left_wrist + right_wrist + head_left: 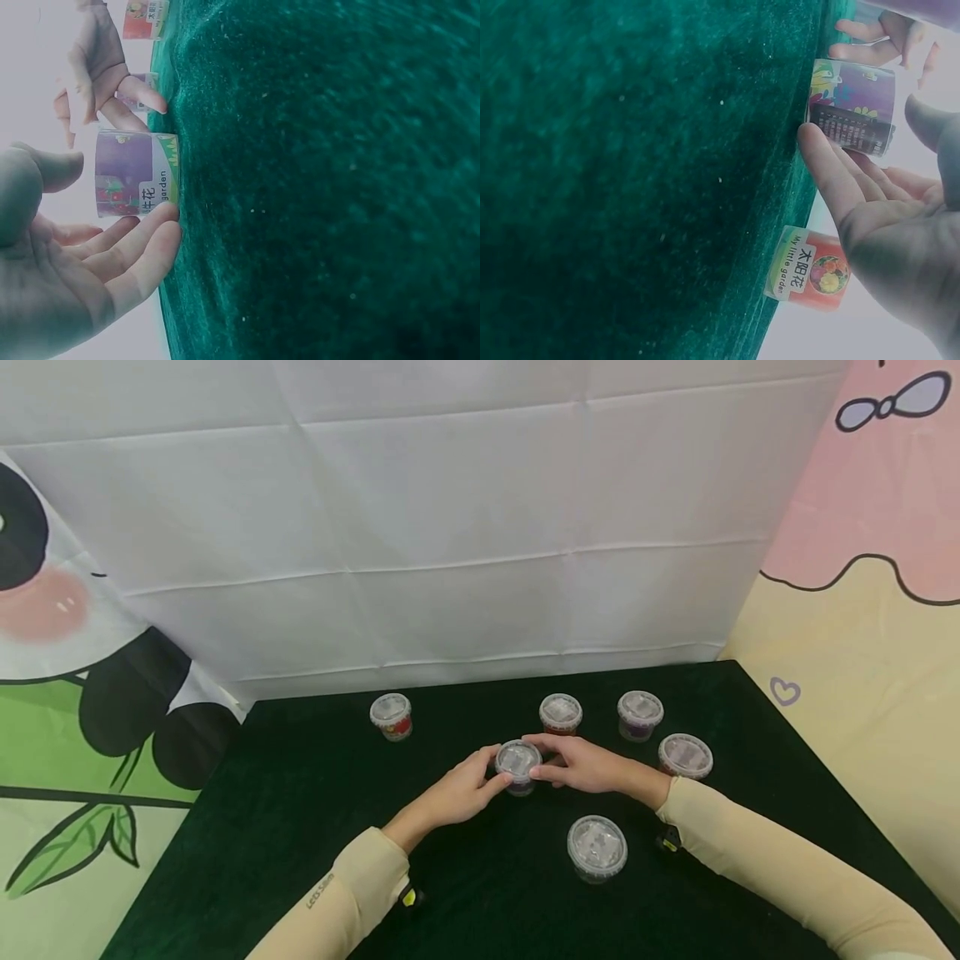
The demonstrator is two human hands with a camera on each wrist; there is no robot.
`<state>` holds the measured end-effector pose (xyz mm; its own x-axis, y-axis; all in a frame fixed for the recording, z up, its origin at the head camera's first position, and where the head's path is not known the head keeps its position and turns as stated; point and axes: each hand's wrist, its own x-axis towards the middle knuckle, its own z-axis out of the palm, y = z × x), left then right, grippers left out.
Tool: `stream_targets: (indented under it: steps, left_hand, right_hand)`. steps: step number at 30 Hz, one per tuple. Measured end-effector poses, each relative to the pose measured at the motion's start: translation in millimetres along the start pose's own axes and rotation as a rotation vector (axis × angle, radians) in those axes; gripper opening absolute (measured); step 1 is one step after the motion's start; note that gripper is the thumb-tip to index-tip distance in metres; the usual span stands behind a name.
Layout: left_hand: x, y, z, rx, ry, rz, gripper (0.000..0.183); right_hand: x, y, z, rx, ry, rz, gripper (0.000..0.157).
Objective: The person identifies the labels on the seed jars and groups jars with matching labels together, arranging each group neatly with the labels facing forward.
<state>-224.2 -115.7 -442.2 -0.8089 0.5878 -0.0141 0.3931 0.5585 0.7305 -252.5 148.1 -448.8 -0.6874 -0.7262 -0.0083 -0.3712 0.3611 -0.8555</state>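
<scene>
A small clear tub (519, 760) with a transparent lid stands upright on the dark green cloth between both hands. In the left wrist view, the tub's purple label (127, 161) shows a flower picture. My left hand (459, 792) is at its left side, fingers extended along the tub and thumb by the lid. From the other side my right hand (585, 766) touches it with nearly straight fingers, its thumb at the lid's edge. The wrist views show long, loose fingers; glare hides whether either thumb presses the lid.
Another lidded tub (597, 847) stands nearer the front. Along the back are a red-labelled tub (392, 717), a second reddish tub (561, 713) and a purple one (640, 715). One more tub (686, 755) sits partly behind the right forearm. A white sheet (450, 527) hangs behind the table.
</scene>
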Motion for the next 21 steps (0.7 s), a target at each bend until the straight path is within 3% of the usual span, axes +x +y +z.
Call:
stream_targets:
  steps: [9, 21]
  left_hand:
    - [0.1, -2.8, 1.8, -0.006, 0.005, -0.002, 0.058]
    - [0.7, -1.9, 1.0, 0.003, 0.03, -0.022, 0.058]
  right_hand:
    - [-2, -1, 0.2, 0.046, -0.008, 0.033, 0.064]
    - [3, 13, -4.7, 0.085, -0.052, -0.016, 0.072]
